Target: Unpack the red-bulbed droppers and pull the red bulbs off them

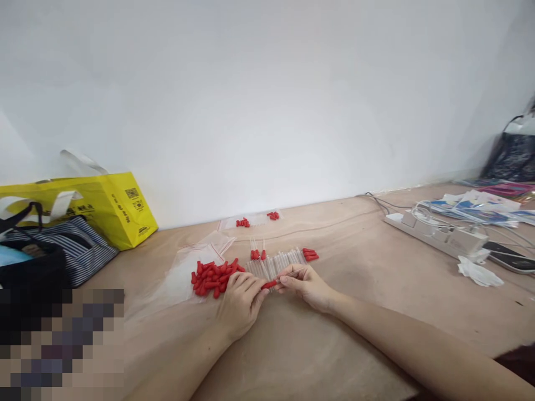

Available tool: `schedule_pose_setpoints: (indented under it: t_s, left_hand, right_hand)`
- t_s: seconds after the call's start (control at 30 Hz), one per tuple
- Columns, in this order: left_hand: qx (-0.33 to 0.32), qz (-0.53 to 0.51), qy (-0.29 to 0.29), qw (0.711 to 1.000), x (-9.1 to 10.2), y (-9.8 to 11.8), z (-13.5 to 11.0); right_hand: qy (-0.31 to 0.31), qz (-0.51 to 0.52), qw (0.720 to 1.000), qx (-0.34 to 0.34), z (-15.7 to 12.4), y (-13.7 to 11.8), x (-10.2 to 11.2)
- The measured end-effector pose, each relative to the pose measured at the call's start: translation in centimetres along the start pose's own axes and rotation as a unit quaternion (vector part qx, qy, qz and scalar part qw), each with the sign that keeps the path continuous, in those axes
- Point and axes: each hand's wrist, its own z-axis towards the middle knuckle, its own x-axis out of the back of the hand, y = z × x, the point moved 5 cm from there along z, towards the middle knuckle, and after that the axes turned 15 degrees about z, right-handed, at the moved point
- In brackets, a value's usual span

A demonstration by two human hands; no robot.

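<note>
My left hand [240,301] pinches a small red rubber cap [270,284] at its fingertips. My right hand [305,284] meets it from the right, fingers pinched on a thin clear tube whose end touches the cap. Just behind the hands lies a row of clear tubes [278,260]. A pile of several red caps [214,275] sits left of the tubes on a clear plastic bag [184,273]. A few capped tubes [258,253] lie behind the row, and more red caps [310,254] lie at its right end.
Small clear bags with red caps [243,223] lie near the white wall. A yellow bag [112,206] and a striped bag [79,245] stand at the left. A white power strip [434,234] with cables, a phone [507,257] and packets [480,203] lie at the right on the wooden table [376,289].
</note>
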Motion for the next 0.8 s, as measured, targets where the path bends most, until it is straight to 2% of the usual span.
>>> schedule_pose_setpoints:
  t_s: [0.13,0.2,0.23,0.27,0.33,0.4,0.43,0.5,0.6,0.8]
  left_hand:
    - [0.024,0.006,-0.012,1.000,-0.1,-0.3,0.0]
    - [0.033,0.015,-0.009,0.999,0.0,-0.4,0.0]
    - [0.035,0.020,-0.006,0.999,0.1,-0.5,0.0]
    - [0.036,0.024,-0.003,0.999,0.2,-0.5,0.0]
    - [0.036,0.029,0.002,0.999,0.3,-0.5,0.0]
    - [0.030,0.029,0.006,0.999,0.3,-0.3,0.0]
    - [0.026,0.028,0.007,0.999,0.4,-0.2,0.0]
    - [0.018,0.027,0.007,0.999,0.4,0.0,0.0]
    - [0.008,0.030,0.007,0.999,0.3,0.2,0.2]
    - [-0.015,0.030,0.015,0.999,-0.1,0.5,0.5]
  right_hand:
    - [0.022,-0.113,0.992,0.041,0.3,-1.1,1.6]
    - [0.023,-0.229,0.968,0.099,0.2,-2.4,2.2]
    - [0.007,-0.304,0.942,0.139,0.1,-3.0,2.1]
    - [-0.018,-0.385,0.904,0.183,-0.2,-3.4,1.8]
    - [-0.073,-0.531,0.802,0.265,-0.8,-3.6,0.5]
    - [-0.099,-0.621,0.707,0.324,-1.3,-3.0,-0.8]
    - [-0.099,-0.647,0.673,0.346,-1.5,-2.6,-1.2]
    - [-0.092,-0.677,0.626,0.374,-1.6,-1.9,-2.0]
    - [-0.085,-0.697,0.597,0.388,-1.5,-1.2,-2.4]
    - [-0.087,-0.709,0.587,0.381,-1.4,-1.1,-2.4]
